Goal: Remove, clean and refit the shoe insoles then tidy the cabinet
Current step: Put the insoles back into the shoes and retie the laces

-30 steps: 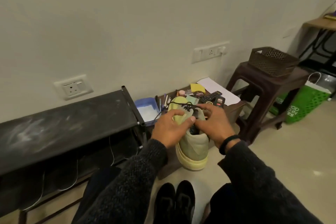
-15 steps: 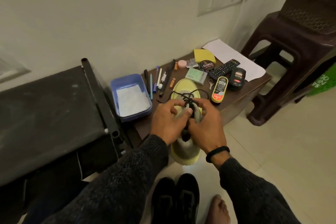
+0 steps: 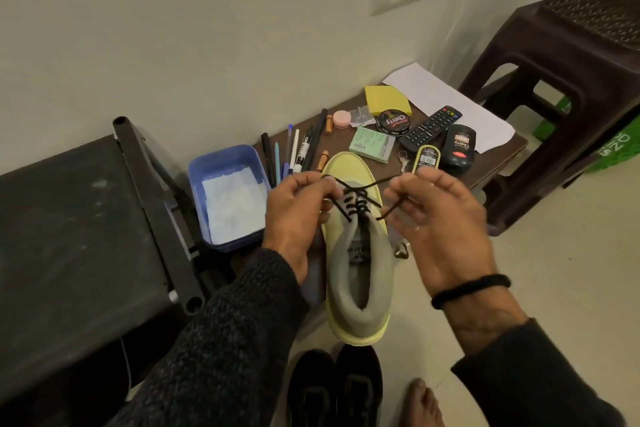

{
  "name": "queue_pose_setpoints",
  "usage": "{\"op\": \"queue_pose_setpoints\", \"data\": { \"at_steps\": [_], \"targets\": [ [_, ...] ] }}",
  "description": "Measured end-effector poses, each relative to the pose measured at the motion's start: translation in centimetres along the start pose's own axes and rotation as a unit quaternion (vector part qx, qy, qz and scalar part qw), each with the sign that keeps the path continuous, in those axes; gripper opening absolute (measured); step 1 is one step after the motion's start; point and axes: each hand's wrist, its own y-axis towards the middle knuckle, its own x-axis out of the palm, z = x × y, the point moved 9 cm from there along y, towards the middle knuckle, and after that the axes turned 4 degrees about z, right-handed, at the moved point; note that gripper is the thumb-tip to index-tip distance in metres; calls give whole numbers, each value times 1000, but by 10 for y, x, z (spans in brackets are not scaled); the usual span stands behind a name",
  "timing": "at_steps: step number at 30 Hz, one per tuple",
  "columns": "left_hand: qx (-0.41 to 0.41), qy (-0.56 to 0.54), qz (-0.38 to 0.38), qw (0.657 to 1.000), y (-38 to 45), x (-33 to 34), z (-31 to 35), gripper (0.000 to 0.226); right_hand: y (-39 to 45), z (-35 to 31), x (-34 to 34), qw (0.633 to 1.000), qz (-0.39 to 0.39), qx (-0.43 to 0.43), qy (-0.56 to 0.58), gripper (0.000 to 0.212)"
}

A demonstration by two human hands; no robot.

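Note:
A grey shoe with a yellow-green sole lies on the low brown table, heel toward me and overhanging the front edge. Black laces cross its tongue. My left hand pinches the left lace end and my right hand pinches the right end, both pulled outward to either side of the shoe. A pair of black shoes stands on the floor below. The dark shoe cabinet stands to the left.
A blue tub with white cloth sits left of the shoe. Pens, a polish tin, a remote, polish bottles, yellow sponge and paper lie behind. A brown stool stands right.
My hands were together over the knot; now they have spread apart, drawing the lace ends outward. The view has tilted down and come closer to the shoe.

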Motion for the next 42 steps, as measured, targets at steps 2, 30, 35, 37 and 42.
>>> {"op": "queue_pose_setpoints", "data": {
  "at_steps": [2, 30, 35, 37, 42],
  "targets": [
    [16, -47, 21, 999, 4, -11, 7, 19, 3, -16, -5, 996, -31, 29, 82, 13],
    [40, -281, -103, 953, -5, 22, 34, 35, -3, 3, 7, 773, 25, -197, -602, 23],
    [65, -334, -115, 933, -15, 11, 54, 50, 4, -2, 2, 776, 45, -201, -596, 26],
    [87, -321, -92, 939, -20, 4, 62, 51, 7, -1, -1, 772, 39, -189, -606, 24],
    [231, 29, 177, 956, -26, -37, 72, 38, 4, -5, 0, 754, -3, -192, -628, 23]
  ]
}}
